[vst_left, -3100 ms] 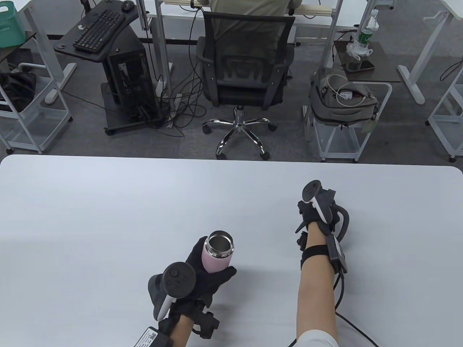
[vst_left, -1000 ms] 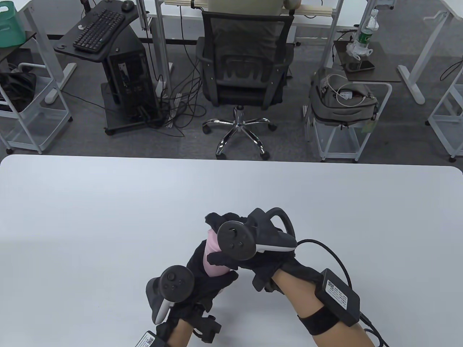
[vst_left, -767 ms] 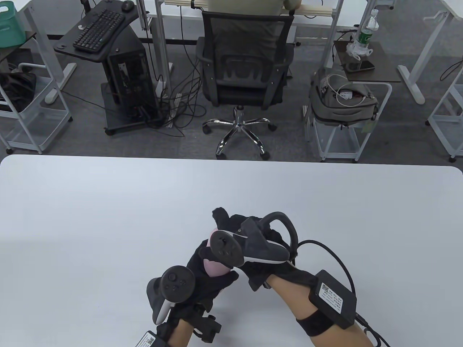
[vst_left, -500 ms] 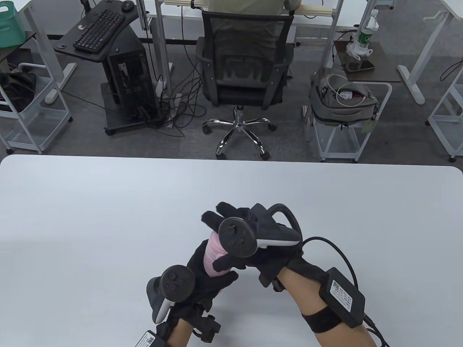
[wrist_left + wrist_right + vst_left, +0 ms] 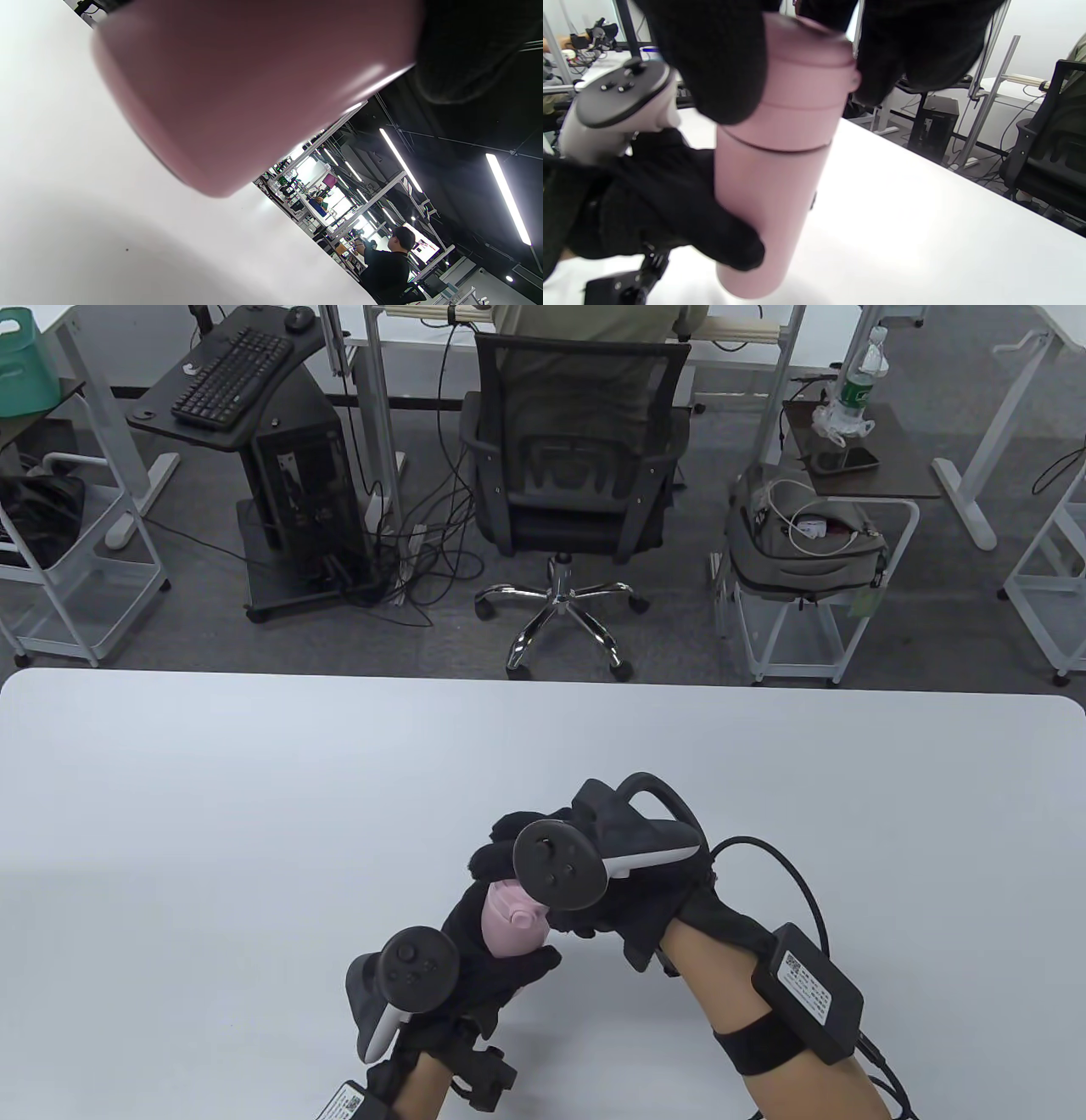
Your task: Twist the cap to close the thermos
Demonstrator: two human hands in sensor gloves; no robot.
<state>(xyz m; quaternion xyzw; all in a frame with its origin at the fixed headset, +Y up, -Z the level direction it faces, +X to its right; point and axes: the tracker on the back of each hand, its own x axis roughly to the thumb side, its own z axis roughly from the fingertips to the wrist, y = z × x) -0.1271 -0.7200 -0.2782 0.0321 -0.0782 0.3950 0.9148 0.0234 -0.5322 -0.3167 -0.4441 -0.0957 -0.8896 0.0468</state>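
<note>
Two gloved hands meet at the near middle of the white worktop (image 5: 254, 814), both on the pink thermos (image 5: 502, 933). The left hand (image 5: 484, 967) comes in from the bottom edge, its grip clenched round the lower body of the thermos; the right wrist view shows its thumb wrapped across the front of the bottle, whose base sits at or just above the worktop, tilted a little. The right hand (image 5: 594, 891) arches over from the right, forearm angled in, its grip grasping the pink cap (image 5: 801, 84) from above, one finger (image 5: 712, 63) down the cap's left side and the others on its right. The cap sits on the bottle, a thin seam showing beneath it.

Three seconds ago the thermos stood open in the left hand, its steel mouth bare, while the right hand lay well apart on the worktop to the right. Since half a second ago the right hand's fingers have curled in from a spread pose and the cap's top has come into sight beside the tracker.

Beyond the worktop's far edge lie grey carpet, a black mesh office chair (image 5: 577, 458) with a seated person, a keyboard (image 5: 231, 375) on a black stand, a computer tower (image 5: 301, 492), white wire carts and a grey bag (image 5: 806, 547).
</note>
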